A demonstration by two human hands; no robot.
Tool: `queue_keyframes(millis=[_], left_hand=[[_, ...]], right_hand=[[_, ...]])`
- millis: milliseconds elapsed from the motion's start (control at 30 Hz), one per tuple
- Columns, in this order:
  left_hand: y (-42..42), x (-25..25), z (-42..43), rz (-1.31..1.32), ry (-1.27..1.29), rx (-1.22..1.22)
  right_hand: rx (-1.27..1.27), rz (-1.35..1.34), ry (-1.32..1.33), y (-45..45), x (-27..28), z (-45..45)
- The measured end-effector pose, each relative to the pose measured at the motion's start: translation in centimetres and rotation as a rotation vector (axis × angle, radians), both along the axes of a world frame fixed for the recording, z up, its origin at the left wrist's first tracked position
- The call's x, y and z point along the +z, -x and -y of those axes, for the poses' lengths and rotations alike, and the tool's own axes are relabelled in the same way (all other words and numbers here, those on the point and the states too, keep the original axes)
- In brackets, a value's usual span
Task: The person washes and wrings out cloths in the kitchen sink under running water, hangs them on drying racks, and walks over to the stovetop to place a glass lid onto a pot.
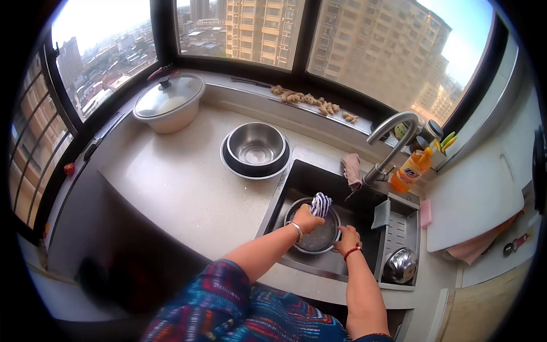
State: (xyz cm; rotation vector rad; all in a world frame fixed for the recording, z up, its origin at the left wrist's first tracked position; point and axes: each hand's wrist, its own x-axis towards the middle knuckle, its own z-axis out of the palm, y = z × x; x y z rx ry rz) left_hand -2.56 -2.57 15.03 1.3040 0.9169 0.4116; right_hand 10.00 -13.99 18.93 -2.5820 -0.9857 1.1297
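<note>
Counter [171,176]: pale, below windows [262,34].
Sink [364,251]: metal bowl [322,235] sitting inside.
Left hand [308,220]: I'm gripping a striped cloth [321,204] at the bowl's far edge.
Right hand [347,240]: I hold the bowl's rim.

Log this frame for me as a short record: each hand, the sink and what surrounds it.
Left hand: the left hand holds a striped cloth over the metal bowl
Right hand: the right hand grips the bowl's right rim
Sink: dark basin with the metal bowl inside; curved faucet behind
Sink's right side: shiny metal pot on the drainer
Counter left of sink: nested bowls; pale pot with glass lid farther back
Window ledge: ginger-like pieces
Bowl contents: unclear
</note>
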Motion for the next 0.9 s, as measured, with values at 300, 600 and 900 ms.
queue_keyframes(millis=[300, 600, 900], left_hand=[[0.4, 1.7, 2.4, 0.040, -0.653, -0.263], [2.0, 4.5, -1.5, 0.265, 0.013, -0.123], [2.2, 4.5, -2.6, 0.171, -0.031, -0.009]], right_hand=[[-0.121, -0.345, -0.999, 0.2, -1.3, -1.8], [-0.330, -0.785, -1.004, -0.4, 0.4, 0.4], [-0.184, -0.731, -0.800, -1.8, -0.9, 1.8]])
